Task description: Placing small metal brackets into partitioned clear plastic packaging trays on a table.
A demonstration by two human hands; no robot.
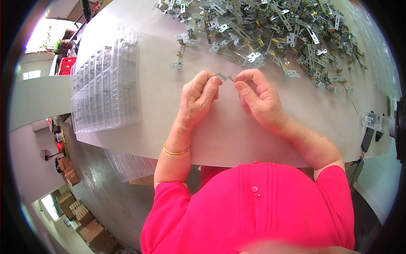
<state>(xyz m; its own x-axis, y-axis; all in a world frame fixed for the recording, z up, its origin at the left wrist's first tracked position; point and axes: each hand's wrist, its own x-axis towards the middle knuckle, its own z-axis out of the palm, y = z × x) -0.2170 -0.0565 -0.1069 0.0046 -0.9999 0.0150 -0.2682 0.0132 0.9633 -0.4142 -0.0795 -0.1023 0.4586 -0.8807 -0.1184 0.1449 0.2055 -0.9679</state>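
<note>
Left grip (197, 95) pinches a metal piece (221, 76), right grip (263, 99) unclear, metal parts (270, 31) heaped beyond, clear trays (103, 122) leftward.

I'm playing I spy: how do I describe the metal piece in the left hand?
On the pale table, find the big metal heap. Below its left side, the left hand pinches the metal piece. Heaped parts lie loose; this one is held.

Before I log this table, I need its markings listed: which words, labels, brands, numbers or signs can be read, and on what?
None can be read.
Clear plastic container, right side: pale patch, too small.
Metal pieces: any marks too small.
Cardboard boxes, lower left: too blurred.
</note>
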